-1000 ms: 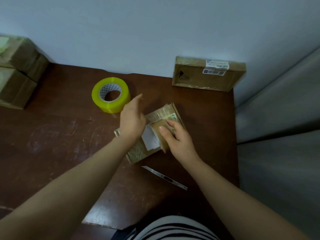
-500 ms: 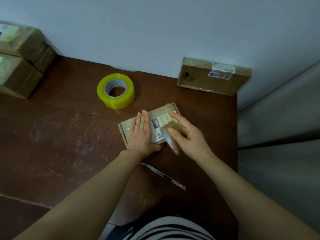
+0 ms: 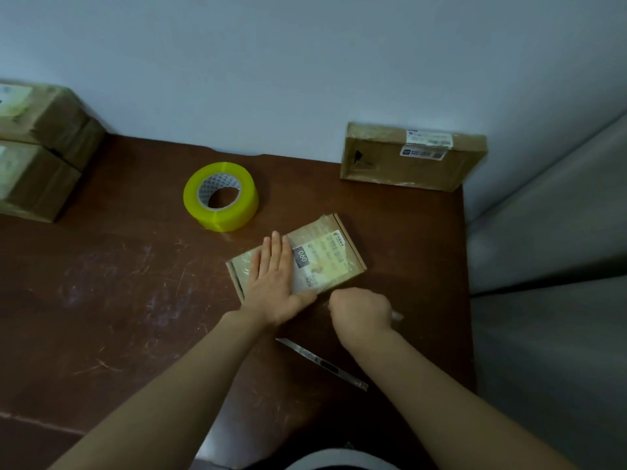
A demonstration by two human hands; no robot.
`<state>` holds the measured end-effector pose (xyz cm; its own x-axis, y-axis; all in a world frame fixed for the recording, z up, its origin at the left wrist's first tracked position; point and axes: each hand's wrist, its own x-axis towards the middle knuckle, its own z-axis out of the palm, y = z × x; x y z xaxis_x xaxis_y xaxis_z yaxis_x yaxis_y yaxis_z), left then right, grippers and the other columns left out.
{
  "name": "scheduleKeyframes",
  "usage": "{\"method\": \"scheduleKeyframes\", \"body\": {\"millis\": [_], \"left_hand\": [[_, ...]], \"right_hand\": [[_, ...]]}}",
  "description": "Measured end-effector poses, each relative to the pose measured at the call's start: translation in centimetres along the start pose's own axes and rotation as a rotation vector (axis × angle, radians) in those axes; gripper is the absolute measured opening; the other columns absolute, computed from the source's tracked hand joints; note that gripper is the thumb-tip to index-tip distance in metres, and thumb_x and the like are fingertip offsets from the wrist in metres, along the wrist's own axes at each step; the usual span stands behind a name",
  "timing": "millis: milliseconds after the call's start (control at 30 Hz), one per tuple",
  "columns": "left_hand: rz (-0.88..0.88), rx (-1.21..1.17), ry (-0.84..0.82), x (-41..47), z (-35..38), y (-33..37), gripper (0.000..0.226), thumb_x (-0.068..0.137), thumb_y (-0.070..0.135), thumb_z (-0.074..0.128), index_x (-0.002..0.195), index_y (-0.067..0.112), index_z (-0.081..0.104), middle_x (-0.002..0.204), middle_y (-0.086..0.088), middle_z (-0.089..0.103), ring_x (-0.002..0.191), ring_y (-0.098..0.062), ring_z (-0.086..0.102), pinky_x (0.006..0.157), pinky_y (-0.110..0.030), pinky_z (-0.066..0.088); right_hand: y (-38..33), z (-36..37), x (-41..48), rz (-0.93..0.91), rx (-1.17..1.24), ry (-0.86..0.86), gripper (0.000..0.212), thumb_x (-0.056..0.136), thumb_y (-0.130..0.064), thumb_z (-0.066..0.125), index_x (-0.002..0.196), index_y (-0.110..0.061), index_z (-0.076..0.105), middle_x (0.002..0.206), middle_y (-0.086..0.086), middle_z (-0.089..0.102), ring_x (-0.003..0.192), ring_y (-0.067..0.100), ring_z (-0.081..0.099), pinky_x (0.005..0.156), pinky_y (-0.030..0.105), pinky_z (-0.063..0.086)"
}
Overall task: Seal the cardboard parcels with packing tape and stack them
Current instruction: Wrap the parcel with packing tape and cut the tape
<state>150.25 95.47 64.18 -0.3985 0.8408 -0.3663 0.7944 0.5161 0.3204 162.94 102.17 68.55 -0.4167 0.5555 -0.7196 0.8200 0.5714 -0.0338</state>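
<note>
Parcel (image 3: 325,262) under left grip (image 3: 274,290); right grip (image 3: 361,312) apparently beside.

- Left hand (image 3: 274,283) lies flat, fingers straight, on the small cardboard parcel (image 3: 330,257), covering its left half.
- Right hand (image 3: 361,313) is curled in a fist at the parcel's near edge. Pale blur at its outer side, too smeared to identify.
- Yellow tape roll (image 3: 220,196) lies flat on the brown surface (image 3: 118,283), just beyond the parcel.
- Slim cutter (image 3: 322,362) lies between the forearms.
- Flat parcel (image 3: 407,167) leans on the wall, far right. Two stacked boxes (image 3: 51,130) far left.
</note>
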Motion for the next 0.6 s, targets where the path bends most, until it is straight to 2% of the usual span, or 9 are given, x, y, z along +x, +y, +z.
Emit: {"method": "scheduleKeyframes", "body": {"millis": [33, 100, 167, 300, 367, 433, 533, 600], "left_hand": [[-0.046, -0.038, 0.033, 0.2, -0.1, 0.5, 0.11, 0.068, 0.073, 0.027, 0.151, 0.013, -0.013, 0.157, -0.006, -0.023, 0.142, -0.018, -0.026, 0.104, -0.037, -0.029], [-0.135, -0.056, 0.21, 1.4, 0.0, 2.5, 0.098, 0.075, 0.07, 0.013, 0.152, 0.012, -0.002, 0.16, -0.006, -0.013, 0.145, -0.018, -0.019, 0.1, -0.039, -0.034], [-0.123, 0.01, 0.341, 3.4, 0.3, 4.4, 0.085, 0.088, 0.067, 0.006, 0.152, 0.013, -0.003, 0.16, -0.006, -0.012, 0.145, -0.017, -0.018, 0.101, -0.038, -0.035], [-0.023, 0.123, 0.254, 6.3, 1.4, 4.8, 0.08, 0.093, 0.063, 0.006, 0.152, 0.011, -0.004, 0.161, -0.007, -0.006, 0.147, -0.019, -0.013, 0.116, -0.04, -0.015], [0.004, 0.128, 0.269, 6.5, 1.7, 4.2, 0.081, 0.091, 0.065, 0.001, 0.152, 0.011, -0.005, 0.16, -0.006, -0.01, 0.146, -0.017, -0.016, 0.116, -0.038, -0.015], [0.159, 0.159, 0.236, 5.7, 1.6, 3.7, 0.077, 0.092, 0.063, -0.003, 0.149, 0.012, -0.008, 0.156, -0.006, -0.017, 0.144, -0.016, -0.021, 0.115, -0.036, -0.019], [0.479, 0.301, 0.151, 4.5, 1.6, 2.7, 0.066, 0.096, 0.052, -0.001, 0.149, 0.014, -0.004, 0.159, -0.007, -0.006, 0.146, -0.017, -0.013, 0.118, -0.035, -0.011], [0.507, 0.338, 0.128, 4.2, 1.3, 2.5, 0.065, 0.096, 0.05, -0.001, 0.15, 0.014, -0.004, 0.159, -0.006, -0.005, 0.146, -0.018, -0.012, 0.119, -0.035, -0.008]], "right_hand": [[-0.2, -0.1, 0.2, 0.011, 0.007, -0.013, 0.028, 0.094, -0.011, 0.055, 0.122, -0.017, 0.058, 0.12, 0.011, 0.058, 0.11, 0.032, 0.056, 0.086, 0.056, 0.045], [-0.4, -0.2, 0.6, 0.043, 0.035, -0.077, 0.031, 0.093, -0.015, 0.057, 0.124, -0.017, 0.056, 0.125, 0.012, 0.055, 0.116, 0.036, 0.052, 0.089, 0.068, 0.039], [-0.4, -0.1, 0.8, 0.065, 0.062, -0.101, 0.033, 0.093, -0.015, 0.058, 0.125, -0.019, 0.056, 0.13, 0.012, 0.053, 0.12, 0.039, 0.048, 0.091, 0.071, 0.034], [-0.1, 0.3, 0.8, 0.113, 0.13, -0.102, 0.028, 0.097, -0.021, 0.051, 0.124, -0.022, 0.058, 0.129, 0.008, 0.053, 0.118, 0.036, 0.049, 0.092, 0.062, 0.036], [0.1, 0.3, 0.9, 0.117, 0.132, -0.096, 0.029, 0.098, -0.023, 0.049, 0.126, -0.022, 0.057, 0.129, 0.009, 0.053, 0.117, 0.036, 0.049, 0.093, 0.062, 0.037], [0.1, 0.1, 0.7, 0.095, 0.105, -0.088, 0.028, 0.098, -0.021, 0.05, 0.125, -0.021, 0.058, 0.128, 0.011, 0.054, 0.116, 0.036, 0.05, 0.091, 0.06, 0.038], [0.0, 0.2, 0.5, 0.053, 0.095, 0.004, 0.025, 0.096, -0.016, 0.051, 0.118, -0.018, 0.062, 0.119, 0.01, 0.059, 0.109, 0.036, 0.055, 0.081, 0.056, 0.04], [-0.2, 0.3, 0.0, 0.018, 0.039, 0.041, 0.021, 0.093, -0.011, 0.052, 0.109, -0.017, 0.065, 0.109, 0.008, 0.062, 0.099, 0.033, 0.058, 0.071, 0.047, 0.038]]}}
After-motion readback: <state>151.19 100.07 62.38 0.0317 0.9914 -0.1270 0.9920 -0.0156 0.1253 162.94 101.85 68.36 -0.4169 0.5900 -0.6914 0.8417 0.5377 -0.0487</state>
